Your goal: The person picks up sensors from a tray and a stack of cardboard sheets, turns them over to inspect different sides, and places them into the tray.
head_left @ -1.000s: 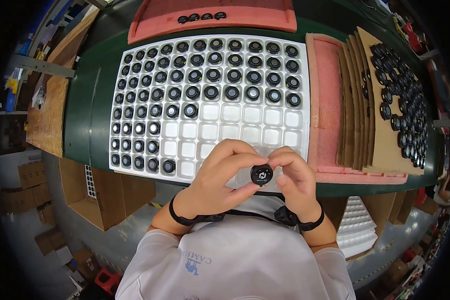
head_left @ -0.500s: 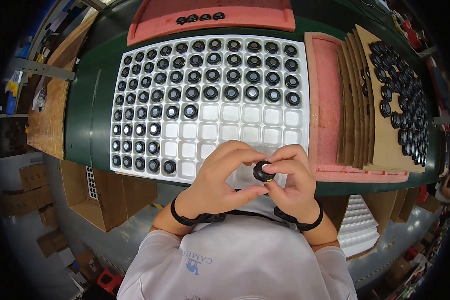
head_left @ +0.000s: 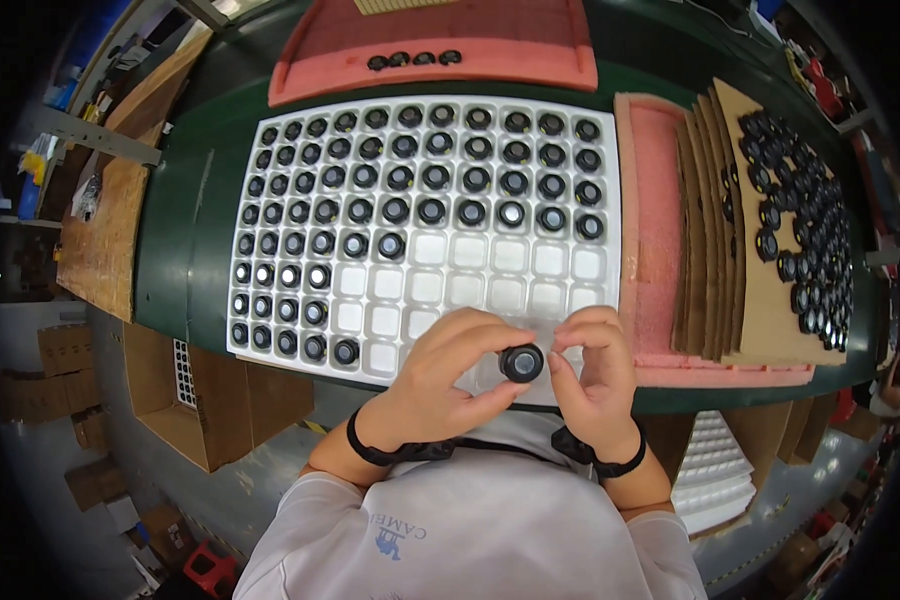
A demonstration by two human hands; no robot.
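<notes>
My left hand [head_left: 448,372] pinches a round black lens-like part [head_left: 522,364] between thumb and fingertips. Its grey disc-shaped centre faces up. Close to the part's right side, my right hand [head_left: 598,372] has its thumb and index finger drawn together, apart from the part. Whatever lies between those fingertips, if anything, is too small to make out. Under and beyond both hands lies a white moulded tray [head_left: 467,291] with square pockets. Similar black parts fill its far rows and left columns, and bare pockets show at its near right.
Four-sided pink foam trays flank the white tray: one at the back [head_left: 420,80] with several black parts, another on the right [head_left: 650,230]. Stacked cardboard sheets [head_left: 755,300] bear many loose black parts. Open cardboard boxes [head_left: 185,410] stand below the green table [head_left: 195,240].
My right fingers have come off the black part and moved slightly right. The part now sits in my left fingers alone, its disc turned up. The view has shifted, placing the table lower.
</notes>
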